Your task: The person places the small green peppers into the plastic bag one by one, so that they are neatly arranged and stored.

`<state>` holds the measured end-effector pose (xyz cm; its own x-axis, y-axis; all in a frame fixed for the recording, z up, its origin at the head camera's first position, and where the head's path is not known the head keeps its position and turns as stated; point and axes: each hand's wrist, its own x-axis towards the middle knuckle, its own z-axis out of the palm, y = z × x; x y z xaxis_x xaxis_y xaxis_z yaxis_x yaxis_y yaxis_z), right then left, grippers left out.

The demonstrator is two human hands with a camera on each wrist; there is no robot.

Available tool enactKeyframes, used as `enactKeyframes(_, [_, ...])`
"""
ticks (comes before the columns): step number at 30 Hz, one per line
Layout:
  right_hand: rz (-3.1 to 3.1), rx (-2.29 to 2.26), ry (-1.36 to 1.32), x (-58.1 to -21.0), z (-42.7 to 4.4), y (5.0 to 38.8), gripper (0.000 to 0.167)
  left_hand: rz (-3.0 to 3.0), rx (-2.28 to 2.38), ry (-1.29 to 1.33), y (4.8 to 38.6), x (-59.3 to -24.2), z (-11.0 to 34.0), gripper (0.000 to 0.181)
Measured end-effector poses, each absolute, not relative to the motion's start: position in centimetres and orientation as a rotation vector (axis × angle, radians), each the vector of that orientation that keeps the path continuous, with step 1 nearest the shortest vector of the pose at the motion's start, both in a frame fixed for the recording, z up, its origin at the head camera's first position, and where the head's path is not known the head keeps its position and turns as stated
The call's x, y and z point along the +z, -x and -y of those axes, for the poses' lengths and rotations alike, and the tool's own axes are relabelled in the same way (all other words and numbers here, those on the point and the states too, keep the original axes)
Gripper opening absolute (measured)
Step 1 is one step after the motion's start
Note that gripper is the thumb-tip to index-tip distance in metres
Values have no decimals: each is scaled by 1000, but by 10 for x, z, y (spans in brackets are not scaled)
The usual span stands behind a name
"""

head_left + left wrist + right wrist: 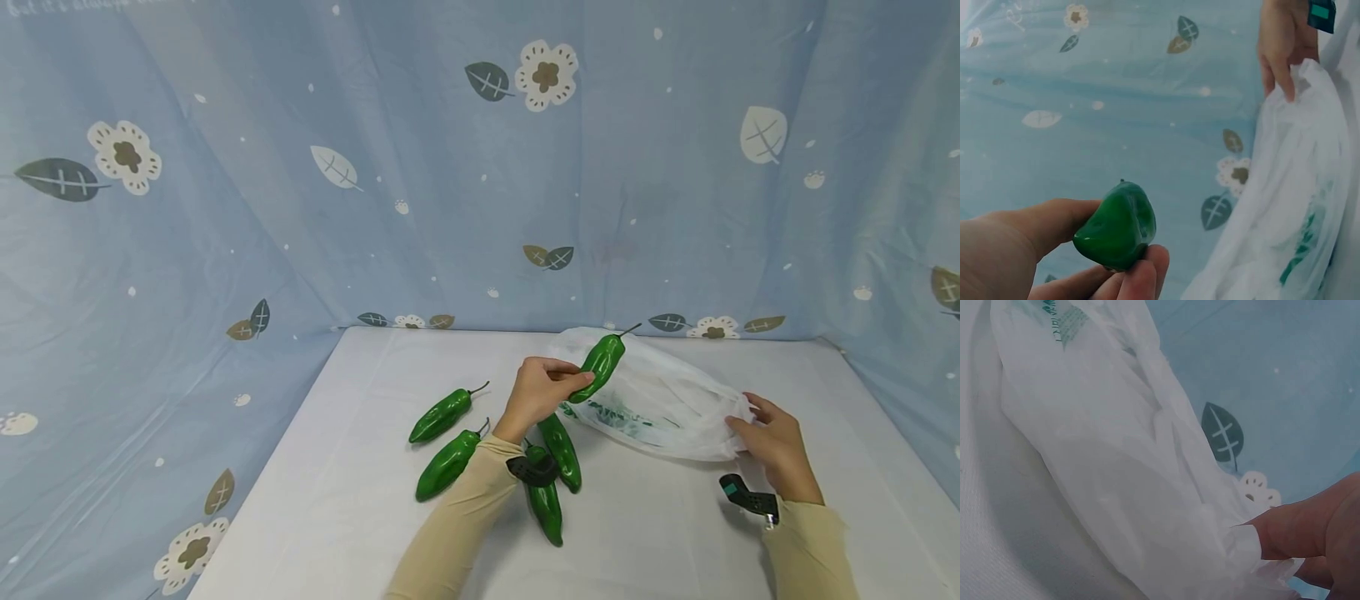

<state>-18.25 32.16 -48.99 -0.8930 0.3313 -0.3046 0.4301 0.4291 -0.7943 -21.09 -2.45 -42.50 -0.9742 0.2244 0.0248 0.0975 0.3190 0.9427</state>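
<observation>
My left hand (542, 392) pinches a green chili pepper (602, 365) between thumb and fingers, above the table. In the head view the pepper's stem points up and to the right, in front of the bag; in the left wrist view its blunt end (1119, 228) faces the camera. A white plastic bag (660, 408) with green print lies at the back right of the table. My right hand (776, 442) pinches the bag's right end, and the right wrist view shows the thumb on the crumpled plastic (1244, 550).
Two green peppers (441, 415) (450, 465) lie left of my left forearm. Two more, one long pepper (561, 454) and one partly hidden pepper (546, 508), lie by the left wrist strap. A blue patterned curtain (450, 167) borders the white table (315, 500).
</observation>
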Motion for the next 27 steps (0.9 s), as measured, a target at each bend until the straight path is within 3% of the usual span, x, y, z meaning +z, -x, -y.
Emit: enactKeyframes(27, [-2578,-1479,-672,-489,-321,181,75,-2391,1836,-203,210,-441,-18,30])
